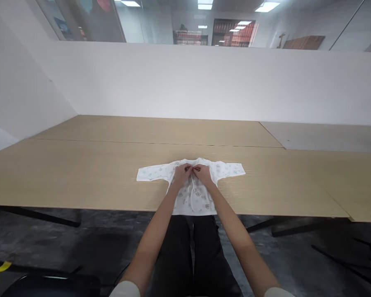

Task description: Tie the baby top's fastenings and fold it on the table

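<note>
A small white long-sleeved baby shirt (195,196) with a faint printed pattern lies spread on the wooden table, sleeves out to both sides. Its lower hem reaches the table's front edge. My left hand (182,173) and my right hand (203,173) meet at the upper middle of the shirt, just below the neckline. Both hands pinch the fabric along the front opening, fingertips almost touching. Below them the cloth runs in soft vertical folds. Whatever small fastening may be between the fingertips is too small to make out.
The light wooden table (80,173) stretches to both sides, with a seam along its back part. A grey panel (327,136) adjoins at the back right. Behind stands a white wall (173,82) with glass above. A black chair (52,284) is at lower left.
</note>
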A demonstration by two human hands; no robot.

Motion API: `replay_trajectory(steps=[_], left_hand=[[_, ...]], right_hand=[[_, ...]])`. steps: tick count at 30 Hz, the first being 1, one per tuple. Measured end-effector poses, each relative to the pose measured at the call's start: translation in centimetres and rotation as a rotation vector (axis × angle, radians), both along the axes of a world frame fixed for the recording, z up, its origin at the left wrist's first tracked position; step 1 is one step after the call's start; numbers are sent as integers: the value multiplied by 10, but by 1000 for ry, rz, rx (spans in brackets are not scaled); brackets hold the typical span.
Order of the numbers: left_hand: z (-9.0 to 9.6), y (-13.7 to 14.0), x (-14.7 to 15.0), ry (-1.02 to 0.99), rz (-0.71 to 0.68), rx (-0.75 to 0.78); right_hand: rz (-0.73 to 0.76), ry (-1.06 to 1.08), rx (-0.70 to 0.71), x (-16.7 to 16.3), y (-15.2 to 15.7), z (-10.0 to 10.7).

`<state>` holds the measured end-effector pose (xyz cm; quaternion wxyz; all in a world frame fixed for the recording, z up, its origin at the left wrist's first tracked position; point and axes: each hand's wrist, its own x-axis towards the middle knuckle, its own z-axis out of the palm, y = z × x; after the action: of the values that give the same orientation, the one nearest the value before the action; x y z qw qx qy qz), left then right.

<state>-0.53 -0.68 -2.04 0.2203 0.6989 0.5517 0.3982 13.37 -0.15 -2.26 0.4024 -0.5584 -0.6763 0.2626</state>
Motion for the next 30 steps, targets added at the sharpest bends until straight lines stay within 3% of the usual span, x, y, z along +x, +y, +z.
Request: replay_trajectory(steps=[10,20,30], left_hand=[[-2,2,4,51,31,26],[1,-2,4,130,15,-5],[5,-8,7,377,133,35]], right_hand=[[-41,-91,65,2,-2,8],[-15,76,-61,3,1,4],[-59,24,-106,4,-1,5]])
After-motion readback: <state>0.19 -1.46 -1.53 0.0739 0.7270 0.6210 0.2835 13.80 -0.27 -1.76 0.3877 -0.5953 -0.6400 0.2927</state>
